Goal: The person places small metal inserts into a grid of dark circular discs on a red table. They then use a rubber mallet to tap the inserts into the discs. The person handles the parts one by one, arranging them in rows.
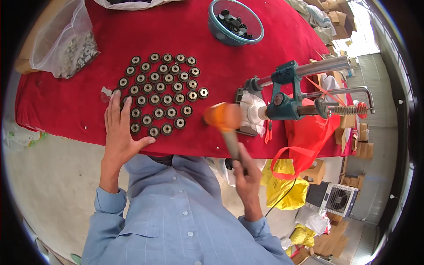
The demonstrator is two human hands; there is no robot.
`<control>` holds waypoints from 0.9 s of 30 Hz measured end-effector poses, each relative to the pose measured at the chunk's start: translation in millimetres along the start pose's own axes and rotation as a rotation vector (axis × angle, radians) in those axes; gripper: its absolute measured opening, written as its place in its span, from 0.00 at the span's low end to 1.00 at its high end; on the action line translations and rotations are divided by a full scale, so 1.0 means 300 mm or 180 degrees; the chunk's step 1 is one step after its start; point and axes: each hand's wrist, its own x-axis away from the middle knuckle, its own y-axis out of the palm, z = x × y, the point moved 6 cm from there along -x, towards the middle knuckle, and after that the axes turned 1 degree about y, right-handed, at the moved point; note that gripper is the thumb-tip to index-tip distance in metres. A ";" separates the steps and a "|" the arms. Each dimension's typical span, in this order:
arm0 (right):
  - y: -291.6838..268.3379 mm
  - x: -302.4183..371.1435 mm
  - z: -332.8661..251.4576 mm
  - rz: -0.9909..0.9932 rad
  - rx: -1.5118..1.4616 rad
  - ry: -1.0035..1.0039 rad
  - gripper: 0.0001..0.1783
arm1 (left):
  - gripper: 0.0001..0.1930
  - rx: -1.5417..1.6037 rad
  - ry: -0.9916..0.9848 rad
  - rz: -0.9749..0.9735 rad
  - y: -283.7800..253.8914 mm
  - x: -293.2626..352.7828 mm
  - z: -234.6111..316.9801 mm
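Note:
My right hand (247, 176) is wrapped round the handle of a mallet (224, 117). Its orange head, smeared by motion, hovers by the front part of the table, right of many small round metal parts that look like bearings or rollers (154, 99). These lie flat in a loose cluster, each with a dark rim and a small centre hole. My left hand (118, 137) rests at the cluster's left edge, fingers stretched out and thumb spread wide. Its fingertips reach the leftmost parts and partly hide one or two of them.
Right of the mallet stands a green hand press (282, 90) with a steel column and lever. A blue-green basket (212, 28) of dark pieces sits at the back, a clear bag (66, 48) of small parts at the far left. A red bag (304, 137) hangs over the red-covered table's (194, 145) edge.

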 end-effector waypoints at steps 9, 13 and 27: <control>0.079 -0.106 -0.021 -0.0255 -0.1207 0.0350 0.30 | 0.66 -0.0173 0.0108 -0.0057 0.055 -0.052 0.042; 0.172 -0.172 -0.075 -0.0562 -0.1530 0.0258 0.31 | 0.67 -0.0235 0.0050 -0.0026 0.091 -0.097 0.041; 0.658 -0.380 -0.582 -0.1385 -0.0145 -0.1876 0.31 | 0.28 0.2608 -0.1039 0.1006 -0.063 0.021 -0.114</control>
